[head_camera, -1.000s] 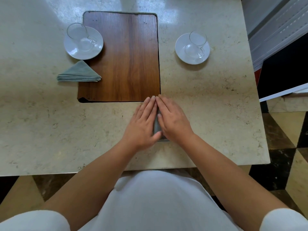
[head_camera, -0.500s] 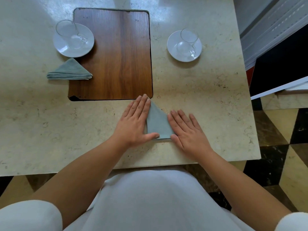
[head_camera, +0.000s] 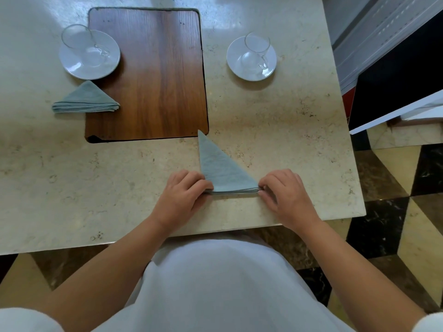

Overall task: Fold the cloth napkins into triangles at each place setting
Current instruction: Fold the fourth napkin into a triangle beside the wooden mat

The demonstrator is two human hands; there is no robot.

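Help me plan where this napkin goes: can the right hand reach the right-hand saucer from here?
Probably yes. The right hand pinches a corner of the near napkin, and only bare marble tabletop lies between it and the right-hand saucer, with the wooden board off to the side.

A plain white top (head_camera: 215, 291) covers the torso, smooth and even; it may be an apron front, the wide lens blurs it. Short white sleeves (head_camera: 26, 319) end far back from the fingers (head_camera: 184, 177), and both forearms (head_camera: 115, 257) run bare to the left hand (head_camera: 181, 196) and right hand (head_camera: 286, 196).
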